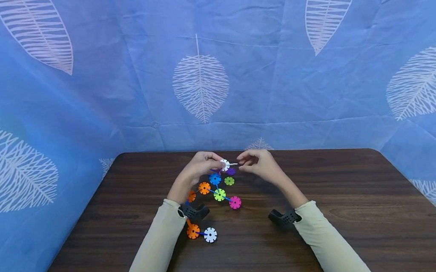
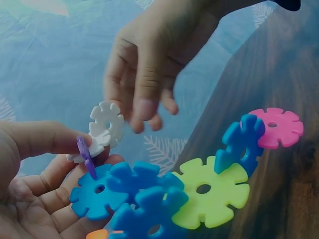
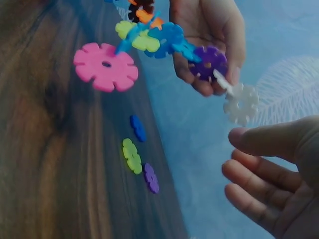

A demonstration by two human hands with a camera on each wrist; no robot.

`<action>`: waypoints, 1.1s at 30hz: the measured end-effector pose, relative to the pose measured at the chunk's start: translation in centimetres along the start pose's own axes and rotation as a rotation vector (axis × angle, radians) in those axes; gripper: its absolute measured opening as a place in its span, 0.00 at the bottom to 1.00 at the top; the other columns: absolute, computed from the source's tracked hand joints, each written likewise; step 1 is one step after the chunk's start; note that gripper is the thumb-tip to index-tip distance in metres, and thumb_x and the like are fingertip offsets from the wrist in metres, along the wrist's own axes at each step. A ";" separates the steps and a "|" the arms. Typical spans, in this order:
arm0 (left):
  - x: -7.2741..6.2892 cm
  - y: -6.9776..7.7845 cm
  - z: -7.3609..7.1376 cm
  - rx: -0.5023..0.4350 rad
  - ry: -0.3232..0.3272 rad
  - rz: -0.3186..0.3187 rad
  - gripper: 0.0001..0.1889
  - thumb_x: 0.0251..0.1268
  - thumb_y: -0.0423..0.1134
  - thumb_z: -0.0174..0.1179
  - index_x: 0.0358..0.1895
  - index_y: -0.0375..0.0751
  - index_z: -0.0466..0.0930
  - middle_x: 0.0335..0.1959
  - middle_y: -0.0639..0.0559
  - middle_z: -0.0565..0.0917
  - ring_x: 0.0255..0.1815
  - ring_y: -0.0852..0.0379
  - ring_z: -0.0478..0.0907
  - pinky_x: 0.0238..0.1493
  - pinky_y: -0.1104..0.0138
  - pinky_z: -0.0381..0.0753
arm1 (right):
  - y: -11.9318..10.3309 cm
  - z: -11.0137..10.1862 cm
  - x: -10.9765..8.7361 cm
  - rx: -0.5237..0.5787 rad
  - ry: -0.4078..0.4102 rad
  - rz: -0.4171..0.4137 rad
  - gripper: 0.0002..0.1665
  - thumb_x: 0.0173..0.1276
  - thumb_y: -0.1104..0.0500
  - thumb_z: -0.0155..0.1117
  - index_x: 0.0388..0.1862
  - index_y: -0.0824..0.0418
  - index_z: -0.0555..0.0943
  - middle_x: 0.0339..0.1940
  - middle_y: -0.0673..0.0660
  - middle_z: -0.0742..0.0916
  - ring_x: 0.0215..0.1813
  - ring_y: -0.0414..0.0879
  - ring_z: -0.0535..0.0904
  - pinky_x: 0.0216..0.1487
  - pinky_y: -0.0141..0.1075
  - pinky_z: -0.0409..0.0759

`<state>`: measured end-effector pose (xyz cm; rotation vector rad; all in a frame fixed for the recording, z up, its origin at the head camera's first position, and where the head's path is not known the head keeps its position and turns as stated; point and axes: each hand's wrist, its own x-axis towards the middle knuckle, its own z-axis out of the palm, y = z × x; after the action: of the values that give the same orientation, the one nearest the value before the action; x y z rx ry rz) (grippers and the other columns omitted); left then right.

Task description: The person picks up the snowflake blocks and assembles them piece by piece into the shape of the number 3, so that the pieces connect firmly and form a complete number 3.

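My left hand [image 1: 196,169] holds up a chain of notched plastic discs, pinching a white disc [image 2: 99,142] and a purple disc [image 3: 208,63] near its end. A second white disc [image 3: 241,103] slots into the first and sticks out toward my right hand [image 1: 261,165]. That hand holds nothing; its thumb and fingers are parted just beside the outer white disc. Down the chain come a blue disc [image 1: 215,179], a yellow-green disc [image 1: 219,194] and a pink disc [image 1: 235,202]. An orange disc [image 1: 204,188] branches off, and the left forearm hides part of the chain.
Loose on the dark wooden table [image 1: 362,210] lie a green disc [image 3: 132,156], a purple disc [image 3: 151,178] and a blue disc [image 3: 137,128]. Beside the left forearm, an orange disc [image 1: 193,231] links to a white disc [image 1: 210,234]. Blue leaf-patterned cloth [image 1: 140,74] hangs behind.
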<state>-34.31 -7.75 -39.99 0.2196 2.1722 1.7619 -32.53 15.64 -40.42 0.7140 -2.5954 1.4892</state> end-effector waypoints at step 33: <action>-0.1 0.0 -1.2 0.013 -0.040 0.020 0.08 0.70 0.38 0.64 0.45 0.37 0.85 0.37 0.54 0.86 0.43 0.53 0.83 0.59 0.56 0.83 | 4.0 1.9 3.5 -0.235 -0.490 -0.018 0.22 0.62 0.63 0.76 0.56 0.66 0.86 0.40 0.61 0.84 0.38 0.41 0.77 0.40 0.32 0.79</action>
<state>-34.59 -8.86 -39.73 0.2784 2.1612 1.7389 -37.00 14.47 -43.61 1.1908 -3.0247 1.0795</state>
